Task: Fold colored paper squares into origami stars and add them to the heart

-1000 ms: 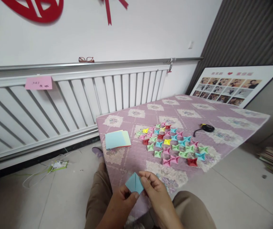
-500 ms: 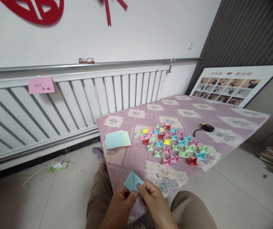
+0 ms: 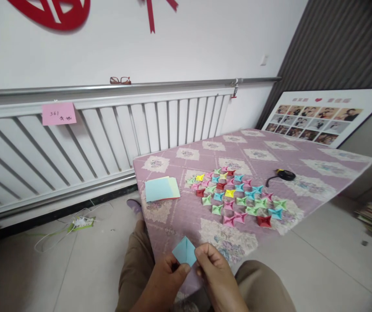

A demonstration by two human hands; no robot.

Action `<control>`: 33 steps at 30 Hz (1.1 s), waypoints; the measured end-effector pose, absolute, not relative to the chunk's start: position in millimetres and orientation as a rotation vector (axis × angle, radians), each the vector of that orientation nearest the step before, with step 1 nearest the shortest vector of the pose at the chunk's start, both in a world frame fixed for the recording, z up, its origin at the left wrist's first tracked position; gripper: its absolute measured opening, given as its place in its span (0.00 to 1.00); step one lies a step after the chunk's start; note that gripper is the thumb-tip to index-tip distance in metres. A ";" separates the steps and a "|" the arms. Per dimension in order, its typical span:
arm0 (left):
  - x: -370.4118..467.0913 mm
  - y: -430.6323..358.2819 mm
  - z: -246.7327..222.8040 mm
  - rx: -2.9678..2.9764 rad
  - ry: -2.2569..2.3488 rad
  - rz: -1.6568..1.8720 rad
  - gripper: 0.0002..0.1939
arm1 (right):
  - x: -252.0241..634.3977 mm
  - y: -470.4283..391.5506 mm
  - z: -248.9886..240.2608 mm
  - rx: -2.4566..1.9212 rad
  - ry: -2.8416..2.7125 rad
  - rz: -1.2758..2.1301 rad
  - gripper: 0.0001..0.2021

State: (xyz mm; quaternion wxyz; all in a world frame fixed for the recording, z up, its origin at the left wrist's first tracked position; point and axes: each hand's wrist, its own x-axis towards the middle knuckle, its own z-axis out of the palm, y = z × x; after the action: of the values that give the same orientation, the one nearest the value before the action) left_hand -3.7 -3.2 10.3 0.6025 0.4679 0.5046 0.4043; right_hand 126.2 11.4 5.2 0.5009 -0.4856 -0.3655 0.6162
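A folded light-blue paper square (image 3: pixel 185 250) is held low in front of me, above the near edge of the patterned cloth. My left hand (image 3: pixel 168 277) pinches its lower part between thumb and fingers. At its right corner my right hand (image 3: pixel 214 271) has thumb and forefinger pressed together on the paper. Several small folded paper pieces (image 3: pixel 230 193) in pink, green, blue, yellow and red stand in rows on the cloth. Left of them lies a stack of paper sheets (image 3: pixel 158 190), light blue on top.
The table (image 3: pixel 173 225) carries a black coiled tape-like object (image 3: pixel 285 175) at the right. A white radiator (image 3: pixel 108 138) runs behind, with glasses (image 3: pixel 120 80) on the pipe. A photo board (image 3: pixel 322 117) leans at the back right. A power strip (image 3: pixel 82 223) lies on the floor.
My right thumb and fingers have moved from the paper's lower edge to its right corner. The paper has turned slightly. The whole view has shifted a little.
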 end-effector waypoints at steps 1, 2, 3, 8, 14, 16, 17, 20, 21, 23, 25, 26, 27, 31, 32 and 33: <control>-4.4 -2.9 11.5 1.097 1.161 0.927 0.14 | 127.2 11.2 5.8 -1.168 -0.883 1.493 0.17; -5.2 -2.6 12.5 1.108 1.149 0.919 0.14 | 128.3 11.3 6.6 -1.161 -0.888 1.505 0.17; -6.0 -2.3 13.2 1.116 1.135 0.914 0.14 | 129.4 11.7 7.6 -1.157 -0.902 1.521 0.17; -11.2 -1.8 12.7 1.193 1.091 0.890 0.12 | 134.4 15.0 12.6 -1.198 -1.022 1.530 0.17; -13.3 -0.6 7.7 1.245 1.059 0.869 0.09 | 134.9 11.9 12.9 -1.226 -1.055 1.498 0.18; -13.3 -0.1 6.5 1.267 1.064 0.861 0.08 | 135.4 12.5 13.2 -1.215 -1.059 1.513 0.17; -13.2 -0.1 6.2 1.280 1.080 0.859 0.07 | 135.5 13.3 13.6 -1.208 -1.061 1.526 0.17; -11.7 -1.2 6.6 1.312 1.138 0.837 0.05 | 134.0 15.7 14.9 -1.177 -1.061 1.576 0.18; -11.0 -1.8 7.3 1.321 1.149 0.825 0.04 | 132.8 16.0 15.0 -1.166 -1.051 1.580 0.18; -9.5 -2.9 9.4 1.343 1.167 0.794 0.03 | 130.2 15.8 14.3 -1.150 -1.016 1.558 0.18; -8.7 -3.3 11.7 1.366 1.173 0.770 0.03 | 128.3 14.9 13.0 -1.152 -0.974 1.521 0.18; -8.6 -3.3 12.5 1.377 1.165 0.761 0.03 | 127.9 14.5 12.3 -1.160 -0.957 1.509 0.18; -8.6 -3.1 12.9 1.387 1.154 0.753 0.03 | 127.9 14.3 11.9 -1.169 -0.949 1.507 0.18; -8.4 -2.8 10.3 1.403 1.143 0.724 0.04 | 131.0 15.7 12.1 -1.197 -1.016 1.532 0.17; -8.0 -3.0 9.1 1.399 1.147 0.713 0.04 | 131.9 16.4 12.0 -1.203 -1.054 1.534 0.17; -7.5 -3.3 8.2 1.395 1.151 0.705 0.04 | 132.7 17.1 11.6 -1.212 -1.084 1.525 0.18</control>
State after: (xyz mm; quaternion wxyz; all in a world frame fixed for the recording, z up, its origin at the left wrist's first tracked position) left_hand -7.5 -3.3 8.2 0.5649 0.5929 0.4892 0.2999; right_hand 132.7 17.1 11.6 0.4405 -0.4883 -0.4366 0.6139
